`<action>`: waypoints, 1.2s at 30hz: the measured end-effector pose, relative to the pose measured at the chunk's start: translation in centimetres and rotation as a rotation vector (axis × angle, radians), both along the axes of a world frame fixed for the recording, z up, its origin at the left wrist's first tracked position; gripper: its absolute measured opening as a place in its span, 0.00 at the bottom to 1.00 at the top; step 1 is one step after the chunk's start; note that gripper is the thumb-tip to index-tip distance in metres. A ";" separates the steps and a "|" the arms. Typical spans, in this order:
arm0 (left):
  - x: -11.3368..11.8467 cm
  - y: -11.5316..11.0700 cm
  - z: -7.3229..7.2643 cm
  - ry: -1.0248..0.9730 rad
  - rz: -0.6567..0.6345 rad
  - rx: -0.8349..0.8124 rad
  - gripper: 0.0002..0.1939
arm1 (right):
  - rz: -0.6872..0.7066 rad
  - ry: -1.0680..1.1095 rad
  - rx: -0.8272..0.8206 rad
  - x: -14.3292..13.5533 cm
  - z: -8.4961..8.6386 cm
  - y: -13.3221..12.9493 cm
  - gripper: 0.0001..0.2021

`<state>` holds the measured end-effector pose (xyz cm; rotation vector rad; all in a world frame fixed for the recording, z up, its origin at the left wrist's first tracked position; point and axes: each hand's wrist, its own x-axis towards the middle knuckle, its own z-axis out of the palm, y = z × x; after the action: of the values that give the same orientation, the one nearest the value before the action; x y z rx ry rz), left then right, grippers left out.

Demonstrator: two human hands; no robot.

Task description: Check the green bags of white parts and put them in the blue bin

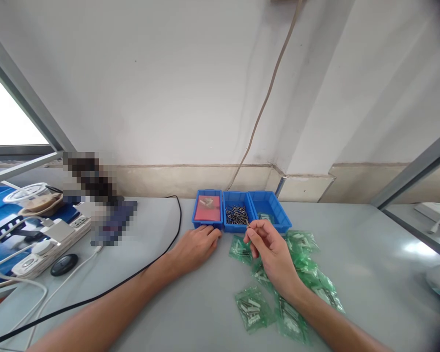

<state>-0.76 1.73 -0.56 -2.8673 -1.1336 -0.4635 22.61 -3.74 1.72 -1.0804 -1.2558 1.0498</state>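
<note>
My left hand (198, 247) rests on the table, fingers loosely bent at the front of the left blue bin (195, 215), with nothing seen in them. That bin holds a red sheet (208, 210) with a small clear bag (207, 202) on it. My right hand (269, 249) is raised, thumb and index finger pinched at the front of the middle bin; whatever small piece they hold is too small to make out. Dark metal screws (236, 215) fill part of that middle bin (236, 196). Green plastic packets (254, 309) with white and metal pieces lie under and around my right hand.
The right blue bin (266, 198) has a packet inside. A black cable (132, 275) crosses the table and my left forearm. At left are a power strip (36, 256), a black oval object (64, 264), white cords and a lidded cup (33, 195). A wall stands behind.
</note>
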 end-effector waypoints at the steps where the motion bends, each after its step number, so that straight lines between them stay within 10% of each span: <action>1: 0.0 0.0 -0.1 0.001 0.002 0.004 0.09 | -0.008 -0.013 0.006 0.0 0.0 0.0 0.16; 36: 0.1 0.0 -0.7 0.061 -0.060 0.210 0.10 | -0.058 -0.059 0.020 -0.1 -0.3 0.0 0.17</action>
<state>-0.68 1.76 -1.24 -2.7197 -0.9309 -0.4636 22.53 -3.73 1.44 -1.1326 -1.2716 0.9658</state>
